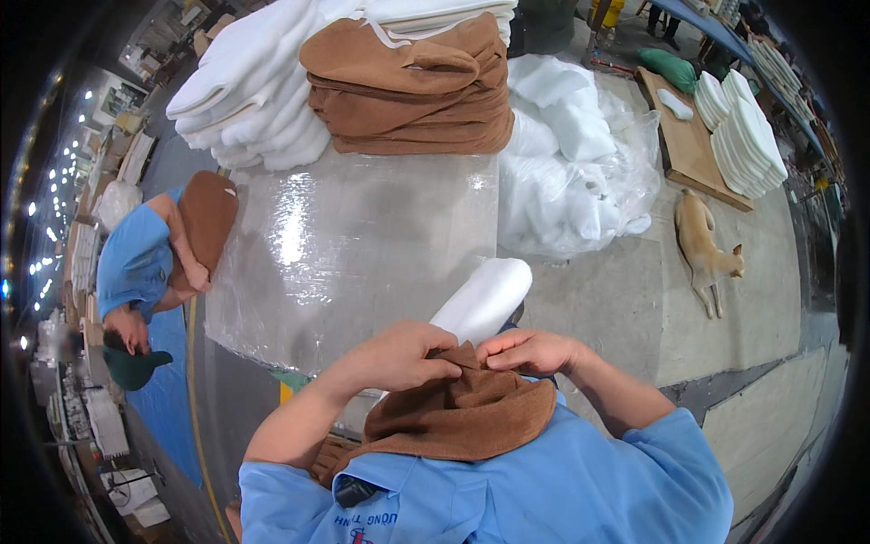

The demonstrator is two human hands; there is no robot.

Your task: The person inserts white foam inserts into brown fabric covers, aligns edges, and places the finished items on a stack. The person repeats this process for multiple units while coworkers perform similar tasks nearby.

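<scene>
Close to my chest I hold a brown fabric cover (462, 417), bunched and folded at its far edge. The fingers of my left hand (417, 352) are closed on that edge. Beside it, my right hand (535, 352) pinches the same edge with thumb and fingers. A white padded piece (485, 295) with a rounded end sticks out beyond my hands; whether it sits inside the cover or behind it, I cannot tell.
Ahead is a plastic-wrapped table (381, 218) with stacked brown covers (412, 100) and white padding (249, 91). Bagged white filling (580, 190) stands right of it. A dog (698, 240) lies on the floor near a board (675, 150). At left, a person (136, 249) holds a brown piece (207, 222).
</scene>
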